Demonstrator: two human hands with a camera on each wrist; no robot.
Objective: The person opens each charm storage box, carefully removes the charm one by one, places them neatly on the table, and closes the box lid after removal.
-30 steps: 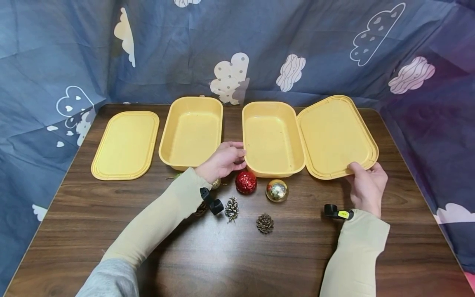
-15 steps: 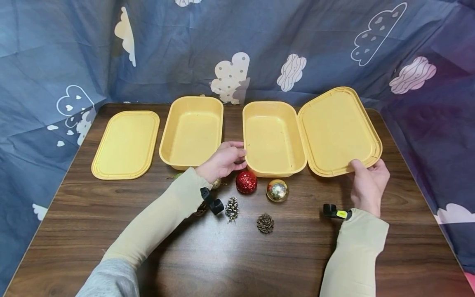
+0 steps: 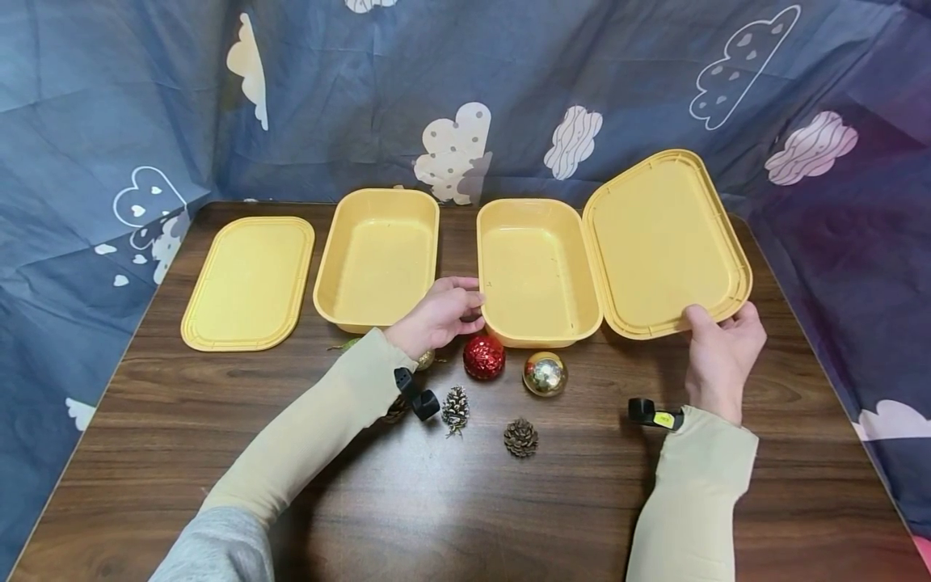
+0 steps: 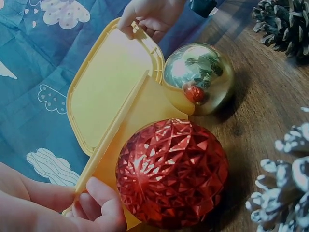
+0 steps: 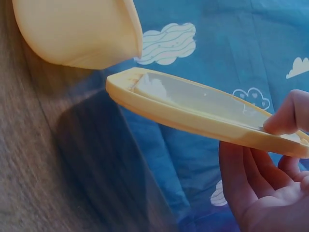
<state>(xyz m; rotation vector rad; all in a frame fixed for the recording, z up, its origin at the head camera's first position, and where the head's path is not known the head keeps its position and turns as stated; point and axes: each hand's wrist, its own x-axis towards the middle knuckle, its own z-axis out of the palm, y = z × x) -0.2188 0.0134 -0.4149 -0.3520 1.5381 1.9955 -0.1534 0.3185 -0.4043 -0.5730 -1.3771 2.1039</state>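
My right hand (image 3: 722, 356) grips the near right corner of a yellow lid (image 3: 665, 242), thumb on top and fingers beneath in the right wrist view. The lid is tilted, its right side raised off the table, its left edge close by the right yellow plastic box (image 3: 534, 275). With my left hand (image 3: 442, 311) I pinch that box's left rim; the left wrist view shows thumb and fingers on the rim (image 4: 108, 140). A shiny red ball ornament (image 3: 483, 357) sits just below the left fingers. Beside it lies a gold ball ornament (image 3: 545, 374).
Another open yellow box (image 3: 381, 267) stands left of my hand, with a second lid (image 3: 249, 283) flat on the table beyond it. Nearer lie a frosted pine cone (image 3: 455, 408) and a brown pine cone (image 3: 520, 437). My left arm partly hides other ornaments. A cloud-print cloth (image 3: 305, 97) hangs behind.
My right hand has raised the lid's right side, so it tilts more steeply toward the box. The left hand and both boxes have stayed put.
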